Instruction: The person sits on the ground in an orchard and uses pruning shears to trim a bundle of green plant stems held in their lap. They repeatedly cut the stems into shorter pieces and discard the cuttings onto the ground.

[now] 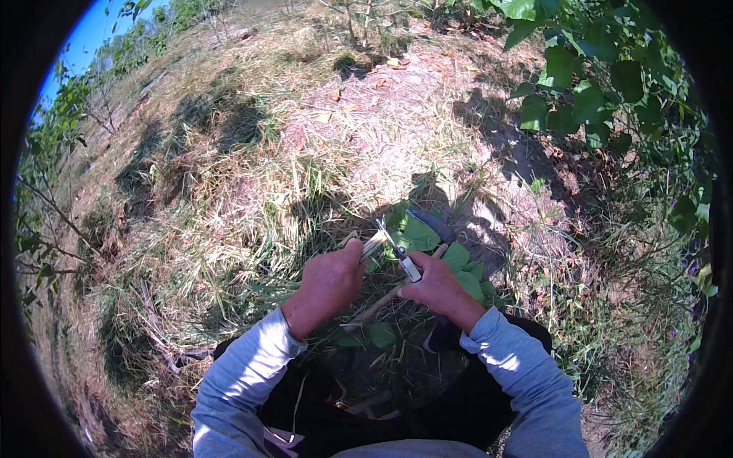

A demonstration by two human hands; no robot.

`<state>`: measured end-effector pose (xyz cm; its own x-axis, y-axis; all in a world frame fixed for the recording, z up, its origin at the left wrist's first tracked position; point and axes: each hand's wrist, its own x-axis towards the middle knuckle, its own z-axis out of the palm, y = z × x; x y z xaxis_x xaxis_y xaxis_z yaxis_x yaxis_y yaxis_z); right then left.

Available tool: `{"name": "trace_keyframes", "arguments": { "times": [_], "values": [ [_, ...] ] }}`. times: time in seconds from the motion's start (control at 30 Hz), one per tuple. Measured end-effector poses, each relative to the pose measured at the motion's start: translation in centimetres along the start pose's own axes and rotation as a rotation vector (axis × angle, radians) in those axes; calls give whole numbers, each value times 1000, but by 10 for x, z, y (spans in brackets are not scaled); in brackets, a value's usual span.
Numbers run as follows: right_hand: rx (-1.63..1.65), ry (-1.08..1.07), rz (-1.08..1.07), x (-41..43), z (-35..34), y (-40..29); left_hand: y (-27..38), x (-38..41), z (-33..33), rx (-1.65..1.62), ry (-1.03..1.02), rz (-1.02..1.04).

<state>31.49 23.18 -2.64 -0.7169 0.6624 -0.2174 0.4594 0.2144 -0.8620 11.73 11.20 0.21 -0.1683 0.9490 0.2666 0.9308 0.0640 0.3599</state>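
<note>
My right hand (438, 286) grips a small cutting tool (410, 268) by its pale handle. The tool looks like pruning shears, and its narrow metal blades point up and away from me. Closed around a pale stem or strip (374, 243), my left hand (331, 280) is just left of the blades. Below my hands, a wooden handle (372, 309) lies slanted on the grass. It runs behind my right hand toward a dark, flat metal blade (432, 226); whether the two join is hidden. Broad green leaves (421, 233) lie around the blade.
Cut and dry grass (257, 223) covers the ground in front of me and to the left. A leafy branch (590, 97) hangs at the upper right. Thin, bare twigs (57, 212) stick in from the left. My dark-clothed legs (458, 401) frame the near ground.
</note>
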Motion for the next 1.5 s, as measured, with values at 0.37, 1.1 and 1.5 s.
{"name": "trace_keyframes", "arguments": {
  "times": [0.37, 1.1, 1.5],
  "values": [
    [89, -30, -44, -2, -2, -7, -19, 11, -8, -592, 16, -236],
    [149, -106, -73, -6, -1, -13, 4, 13, -20, -1060, -375, -327],
    [51, -69, -52, -6, -1, -11, 4, 14, -27, -1079, -400, -378]
  ]
}}
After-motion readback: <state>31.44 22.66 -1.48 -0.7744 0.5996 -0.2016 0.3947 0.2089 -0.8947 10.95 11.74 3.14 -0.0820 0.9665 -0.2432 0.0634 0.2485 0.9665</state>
